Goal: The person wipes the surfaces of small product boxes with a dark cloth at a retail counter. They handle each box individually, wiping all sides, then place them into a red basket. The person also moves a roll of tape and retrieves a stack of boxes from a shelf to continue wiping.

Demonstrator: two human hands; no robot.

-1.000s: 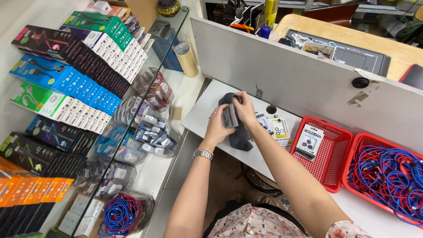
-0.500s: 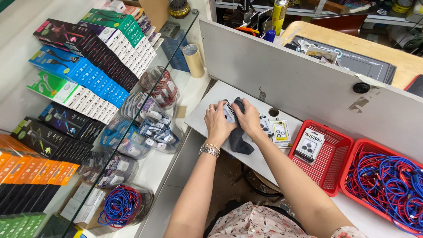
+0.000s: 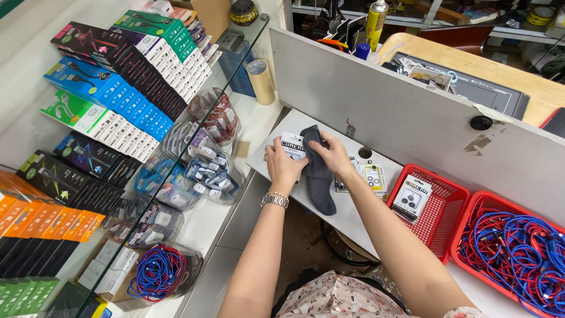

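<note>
A dark grey soft cloth (image 3: pixel 318 176) is draped over the front of the white work shelf (image 3: pixel 276 138), its lower end hanging past the edge, and it is pressed by the right hand (image 3: pixel 334 156), whose fingers are closed over its upper part. A small white-and-black carded packet (image 3: pixel 292 145) is gripped by the left hand (image 3: pixel 282 168), just beside the cloth and touching it. Similar carded packets (image 3: pixel 374 178) are laid just right of the hands, near a red plastic mesh basket (image 3: pixel 445 219). A second red basket of blue and red cables (image 3: pixel 518 253) is set further right.
</note>
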